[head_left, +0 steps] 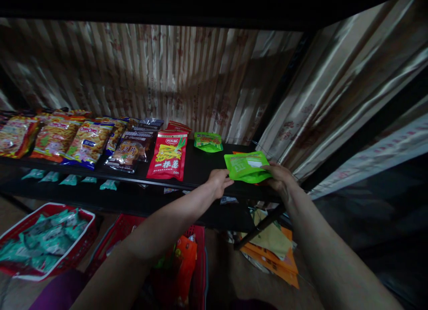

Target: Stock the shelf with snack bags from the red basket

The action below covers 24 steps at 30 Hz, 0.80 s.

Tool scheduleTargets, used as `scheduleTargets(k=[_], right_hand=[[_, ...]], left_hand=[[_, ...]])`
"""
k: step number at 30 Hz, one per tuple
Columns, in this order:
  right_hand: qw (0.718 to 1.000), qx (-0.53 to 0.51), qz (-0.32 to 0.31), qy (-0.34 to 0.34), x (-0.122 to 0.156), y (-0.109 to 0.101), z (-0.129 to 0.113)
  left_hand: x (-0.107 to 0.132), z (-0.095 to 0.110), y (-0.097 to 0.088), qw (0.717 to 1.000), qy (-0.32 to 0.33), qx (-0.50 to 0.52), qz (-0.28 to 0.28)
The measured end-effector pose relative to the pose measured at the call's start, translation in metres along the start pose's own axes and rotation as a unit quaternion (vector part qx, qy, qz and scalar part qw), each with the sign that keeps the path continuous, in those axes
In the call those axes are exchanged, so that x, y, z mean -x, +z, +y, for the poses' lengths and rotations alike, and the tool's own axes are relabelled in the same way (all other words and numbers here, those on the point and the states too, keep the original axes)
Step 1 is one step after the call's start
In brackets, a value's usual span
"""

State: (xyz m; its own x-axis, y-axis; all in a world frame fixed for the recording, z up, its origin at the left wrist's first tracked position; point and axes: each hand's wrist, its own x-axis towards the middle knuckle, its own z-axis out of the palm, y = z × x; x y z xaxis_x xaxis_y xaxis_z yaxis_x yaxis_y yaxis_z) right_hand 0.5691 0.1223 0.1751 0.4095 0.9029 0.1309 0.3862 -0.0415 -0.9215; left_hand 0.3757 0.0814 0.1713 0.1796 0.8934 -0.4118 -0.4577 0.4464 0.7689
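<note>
A bright green snack pouch (245,166) lies back side up near the front right of the black shelf (200,167). My right hand (279,178) grips its right edge with curled fingers. My left hand (219,181) rests at the shelf's front edge, its fingertips touching the pouch's left side. Another green pouch (207,141) lies further back on the shelf. A red pouch with yellow sticks printed on it (169,156) lies to the left of both hands.
Rows of snack bags (67,138) fill the shelf's left part. Below stand a red basket of teal packets (47,241), a second red basket (187,261) with orange bags, and orange packs (274,252) on the floor. A striped curtain (167,78) hangs behind.
</note>
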Motion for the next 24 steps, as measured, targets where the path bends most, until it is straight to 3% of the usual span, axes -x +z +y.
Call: scheduleTargets(k=[2, 5, 7, 10, 16, 24], right_hand=[[0.992, -0.114, -0.023, 0.046, 0.026, -0.002, -0.001], [0.968, -0.242, -0.039, 0.054, 0.072, -0.001, 0.000], [0.958, -0.280, -0.041, 0.048, 0.099, 0.004, 0.000], [0.950, -0.305, -0.044, 0.045, 0.127, 0.015, 0.001], [0.921, -0.367, -0.097, 0.083, 0.145, 0.031, 0.003], [0.899, -0.416, -0.076, 0.116, 0.139, 0.028, 0.005]], left_hand=[[0.005, -0.002, -0.001, 1.000, 0.002, 0.017, -0.012], [0.023, -0.010, -0.013, 0.999, 0.028, 0.008, -0.030], [0.038, -0.019, -0.025, 0.997, 0.056, -0.022, -0.047], [0.058, -0.031, -0.046, 0.994, 0.102, -0.027, -0.023], [0.072, -0.044, -0.072, 0.986, 0.163, -0.012, 0.025], [0.077, -0.055, -0.069, 0.983, 0.185, 0.011, 0.021]])
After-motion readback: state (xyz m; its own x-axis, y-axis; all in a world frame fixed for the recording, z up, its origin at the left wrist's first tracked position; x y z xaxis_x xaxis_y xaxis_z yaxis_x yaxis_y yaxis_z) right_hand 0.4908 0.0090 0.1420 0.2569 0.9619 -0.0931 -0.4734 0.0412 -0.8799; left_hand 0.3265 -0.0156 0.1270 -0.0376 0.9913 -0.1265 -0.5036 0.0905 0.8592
